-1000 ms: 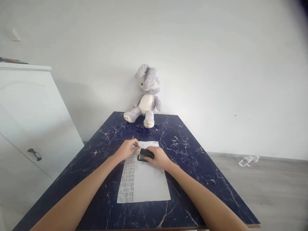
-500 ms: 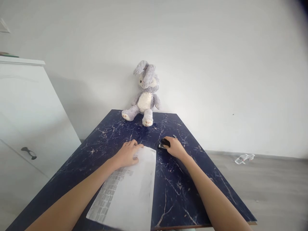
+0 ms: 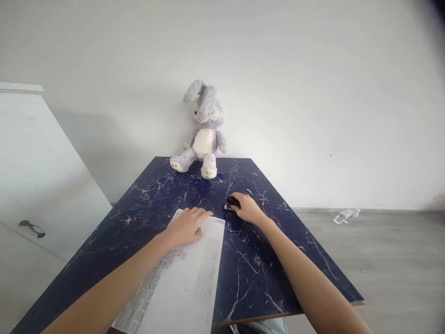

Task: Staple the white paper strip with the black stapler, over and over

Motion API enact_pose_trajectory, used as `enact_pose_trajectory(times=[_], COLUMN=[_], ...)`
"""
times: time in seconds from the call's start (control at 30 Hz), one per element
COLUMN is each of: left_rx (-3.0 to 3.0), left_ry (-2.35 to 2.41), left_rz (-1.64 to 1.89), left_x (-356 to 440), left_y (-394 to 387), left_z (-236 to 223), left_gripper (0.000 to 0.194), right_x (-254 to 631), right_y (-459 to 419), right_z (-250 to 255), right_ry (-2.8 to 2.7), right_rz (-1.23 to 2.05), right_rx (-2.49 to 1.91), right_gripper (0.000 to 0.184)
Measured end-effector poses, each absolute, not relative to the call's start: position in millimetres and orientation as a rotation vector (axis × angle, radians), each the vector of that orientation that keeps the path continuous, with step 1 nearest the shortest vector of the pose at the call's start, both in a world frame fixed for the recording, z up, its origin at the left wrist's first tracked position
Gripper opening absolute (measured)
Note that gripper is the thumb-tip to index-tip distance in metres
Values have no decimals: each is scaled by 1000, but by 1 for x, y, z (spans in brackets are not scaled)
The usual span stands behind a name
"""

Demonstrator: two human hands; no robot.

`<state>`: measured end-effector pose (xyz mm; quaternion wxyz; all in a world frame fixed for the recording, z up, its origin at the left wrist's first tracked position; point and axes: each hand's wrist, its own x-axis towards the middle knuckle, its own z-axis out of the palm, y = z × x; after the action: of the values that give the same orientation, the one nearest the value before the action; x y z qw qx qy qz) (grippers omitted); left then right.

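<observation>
My left hand [image 3: 187, 227] lies with fingers stretched out on a white printed paper [image 3: 189, 292], near its far end. A band of grey brick-like pattern runs along the paper's left side, partly under my forearm. To the right of the paper, my right hand [image 3: 248, 208] is closed round a black stapler [image 3: 232, 202] resting on the dark blue marbled table [image 3: 278, 273]. The stapler's front end points left, a little apart from the paper's far right corner. My fingers hide its rear part.
A grey plush rabbit [image 3: 204, 134] sits at the table's far edge against the wall. Just beyond my right hand lies a small grey piece [image 3: 248, 190]. At left stands a white cabinet [image 3: 41, 162]; a clear plastic item [image 3: 346, 215] lies on the floor at right.
The paper has shifted a little toward me, its near end now past the frame's lower edge. My left fingers are straighter. The camera view has turned slightly; my right hand still holds the stapler.
</observation>
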<state>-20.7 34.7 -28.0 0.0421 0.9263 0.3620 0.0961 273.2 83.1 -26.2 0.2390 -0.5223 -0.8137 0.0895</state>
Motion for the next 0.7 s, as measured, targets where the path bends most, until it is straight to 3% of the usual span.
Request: enact_pose_trajectory(times=[0.43,0.7], left_rx=[2779,2650], left_ry=[1286,1245], left_rz=[586,551], left_x=[-19,-21], left_y=[42,48], left_z=[-23,-24], left_gripper=[46,40], right_x=[271,265], right_y=[81,77], right_z=[-24,-21], right_ry=[-2314,-2336], right_rz=[351,392], right_rx=[-1220,-1124], right_gripper=[35,36])
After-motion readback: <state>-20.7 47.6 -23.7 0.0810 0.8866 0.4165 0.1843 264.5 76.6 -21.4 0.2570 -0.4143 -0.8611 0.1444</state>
